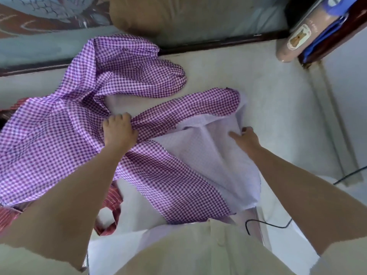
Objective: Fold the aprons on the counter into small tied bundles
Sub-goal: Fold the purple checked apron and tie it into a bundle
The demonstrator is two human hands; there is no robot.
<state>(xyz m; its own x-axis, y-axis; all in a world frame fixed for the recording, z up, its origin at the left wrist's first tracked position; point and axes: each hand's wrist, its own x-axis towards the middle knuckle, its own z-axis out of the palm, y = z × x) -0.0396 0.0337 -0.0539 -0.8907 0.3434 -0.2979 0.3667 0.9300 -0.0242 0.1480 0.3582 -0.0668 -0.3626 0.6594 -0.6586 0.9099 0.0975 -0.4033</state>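
Purple gingham apron (59,135) spread on white counter (278,116), unfolded. L hand (119,130) fisted on bunched strap; R hand (245,138) open, flat on pale lining. Fabric prob thin, light, floppy, bit slippery; grab hems/straps.

Two aprons: one purple checked apron (59,135), one red striped apron (111,197).

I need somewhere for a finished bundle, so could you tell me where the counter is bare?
The counter is bare right of the purple checked apron, up to the tan roll. The left is crowded: the apron overlies a red striped cloth.
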